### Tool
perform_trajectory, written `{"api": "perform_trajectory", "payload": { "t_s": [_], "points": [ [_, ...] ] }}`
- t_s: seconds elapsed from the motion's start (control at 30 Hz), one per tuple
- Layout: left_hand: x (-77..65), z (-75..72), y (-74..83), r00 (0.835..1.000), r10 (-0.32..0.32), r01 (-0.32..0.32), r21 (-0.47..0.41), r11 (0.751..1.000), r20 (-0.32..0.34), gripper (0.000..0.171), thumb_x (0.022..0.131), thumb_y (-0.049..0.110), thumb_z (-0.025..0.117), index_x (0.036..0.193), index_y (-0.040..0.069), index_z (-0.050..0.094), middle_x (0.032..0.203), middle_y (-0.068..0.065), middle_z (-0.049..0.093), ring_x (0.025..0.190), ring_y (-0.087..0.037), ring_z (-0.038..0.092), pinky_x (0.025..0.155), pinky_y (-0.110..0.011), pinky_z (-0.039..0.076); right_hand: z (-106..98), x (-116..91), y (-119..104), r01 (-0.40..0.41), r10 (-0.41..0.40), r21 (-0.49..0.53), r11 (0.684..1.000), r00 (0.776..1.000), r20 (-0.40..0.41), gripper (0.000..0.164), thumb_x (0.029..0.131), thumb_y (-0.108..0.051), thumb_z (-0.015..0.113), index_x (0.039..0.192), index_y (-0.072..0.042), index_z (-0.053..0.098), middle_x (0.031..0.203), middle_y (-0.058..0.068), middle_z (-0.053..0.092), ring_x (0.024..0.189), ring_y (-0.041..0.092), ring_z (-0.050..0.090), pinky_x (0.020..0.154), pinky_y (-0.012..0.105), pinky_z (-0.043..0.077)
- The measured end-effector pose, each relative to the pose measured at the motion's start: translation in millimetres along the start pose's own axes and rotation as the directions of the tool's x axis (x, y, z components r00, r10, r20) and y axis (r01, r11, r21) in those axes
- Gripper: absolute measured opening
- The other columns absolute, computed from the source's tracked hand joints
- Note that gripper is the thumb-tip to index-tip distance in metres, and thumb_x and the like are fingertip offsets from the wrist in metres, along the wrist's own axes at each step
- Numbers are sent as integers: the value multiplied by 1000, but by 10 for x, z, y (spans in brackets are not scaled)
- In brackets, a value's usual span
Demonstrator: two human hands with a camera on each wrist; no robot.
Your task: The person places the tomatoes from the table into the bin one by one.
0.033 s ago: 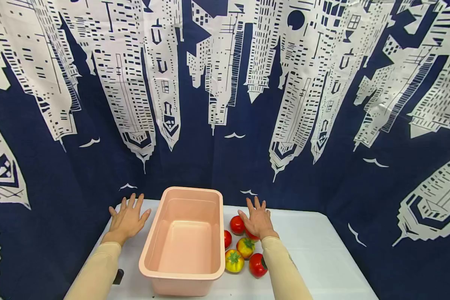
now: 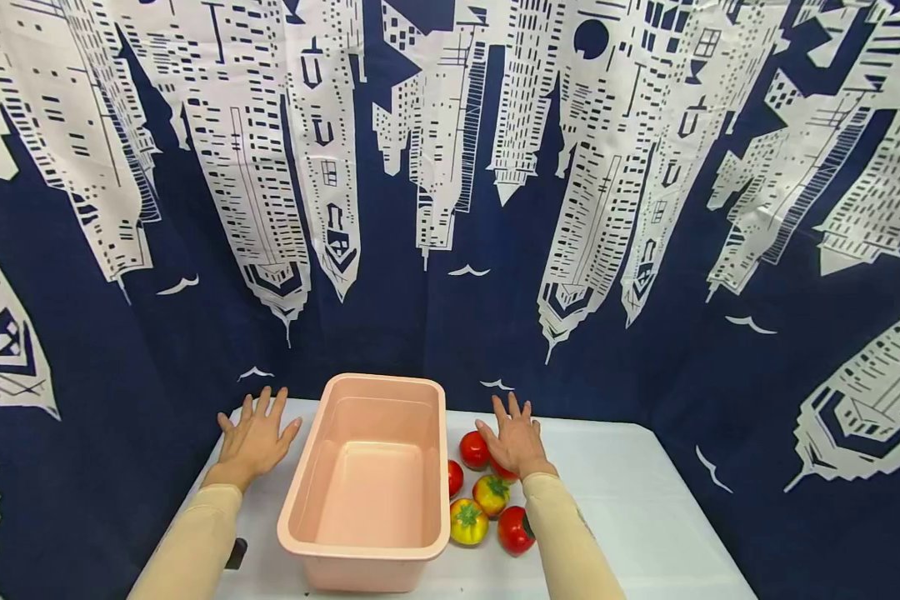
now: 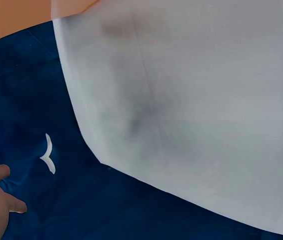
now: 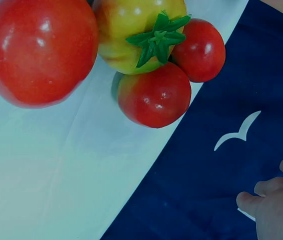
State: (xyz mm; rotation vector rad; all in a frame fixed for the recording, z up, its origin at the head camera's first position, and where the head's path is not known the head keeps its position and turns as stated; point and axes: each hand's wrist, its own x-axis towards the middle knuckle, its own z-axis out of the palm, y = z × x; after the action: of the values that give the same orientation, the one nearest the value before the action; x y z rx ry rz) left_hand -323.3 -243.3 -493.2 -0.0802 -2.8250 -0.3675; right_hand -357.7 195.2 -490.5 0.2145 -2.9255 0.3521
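My left hand [image 2: 255, 442] is held out to the left of a pink plastic tub [image 2: 375, 492], its fingers spread and nothing in them. On the tub's other side my right hand [image 2: 519, 442] reaches out over the tomatoes, fingers also spread and holding nothing. Several tomatoes lie on the table: a yellow one [image 2: 468, 522], a red-and-yellow one [image 2: 491, 495], and red ones such as the near one [image 2: 517, 532] and the far one [image 2: 474, 450]. The right hand partly hides another red tomato [image 2: 502, 472]. In the right wrist view, a green leafy top [image 4: 159, 38] shows on a yellow tomato.
A white table [image 2: 630, 508] bears everything. Behind it hangs a dark blue curtain [image 2: 465, 333] with white buildings and birds printed on it. A small black object [image 2: 236, 553] lies by the left forearm. The tub has high walls and a wide rim.
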Motion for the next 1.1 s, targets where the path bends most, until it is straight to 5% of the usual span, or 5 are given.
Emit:
{"api": "perform_trajectory", "payload": {
  "t_s": [0.77, 0.97, 1.1],
  "points": [
    [-113, 50, 17, 1000, -8, 8, 13, 1000, 27, 61, 99, 37, 45, 150, 5, 31, 147, -28, 38, 132, -52, 37, 100, -81, 16, -58, -47, 115, -63, 60, 81, 995, 997, 40, 69, 98, -48, 43, 150, -4, 33, 155, 29, 28, 137, 55, 31, 107, 63, 34],
    [-127, 17, 21, 999, -48, 48, -11, 999, -21, 49, 96, 28, 49, 134, -2, 48, 117, -30, 61, 100, -51, 60, 80, -68, 43, -47, -59, 131, -95, 85, 134, 986, 993, 76, 71, 99, -46, 43, 150, 1, 30, 153, 31, 29, 139, 47, 34, 112, 55, 33],
    [-127, 0, 10, 997, -68, 64, -76, 995, -42, 39, 92, 22, 50, 123, -2, 58, 103, -27, 68, 79, -49, 64, 63, -57, 49, -22, -84, 158, -90, 78, 85, 992, 989, 129, 71, 97, -42, 48, 149, 4, 30, 151, 32, 32, 136, 46, 39, 112, 53, 34]
  ]
}}
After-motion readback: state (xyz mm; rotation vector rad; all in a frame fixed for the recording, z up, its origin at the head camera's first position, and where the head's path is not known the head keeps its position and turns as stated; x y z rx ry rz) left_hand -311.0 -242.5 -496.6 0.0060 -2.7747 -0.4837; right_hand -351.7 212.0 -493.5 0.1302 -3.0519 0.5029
